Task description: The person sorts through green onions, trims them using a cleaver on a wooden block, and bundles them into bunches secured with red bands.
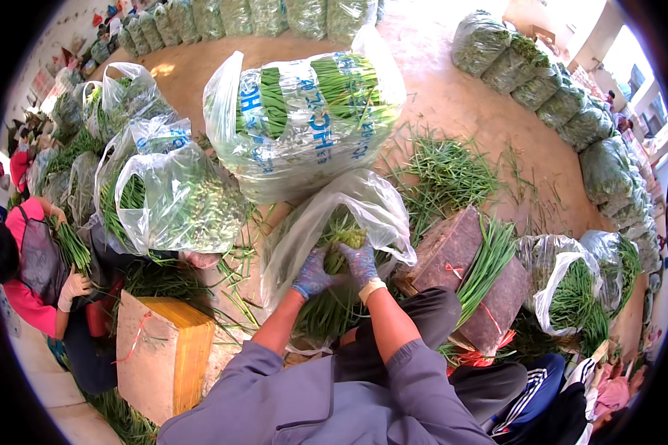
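Left hand: the person's left hand (315, 276), in a patterned blue glove, is curled against the lower left side of a green bundle (346, 239).
Right hand: the right hand (361, 265), gloved alike with a pale cuff at the wrist, lies along the bundle's right side, so the two hands press it between them — how tightly, I cannot tell.
Green bundle: within the mouth of the open bag, in front of the person, its gathered end pointing away from them.
Open bag: a clear plastic bag (286, 256), its mouth toward the person, with more long green stalks below the hands.
Packed bag: just beyond it, a large plump bag (304, 170) with blue print, full of green stalks.
Loose stalks: a heap (453, 174) on the brown floor (423, 96), right of the packed bag.
Brown block: near the right knee, a dark block (438, 248) with red string and a sheaf (490, 263) lying across it.
Pale block: to the left, a block (147, 356) with a yellowish side and red string on its face.
Co-worker: at far left, a person with pink sleeves (30, 252) holds a bunch of stalks (73, 248) — one gloved hand (74, 288) near its lower end.
Bag rows: filled bags line the right side (605, 170) and the far edge (234, 16).
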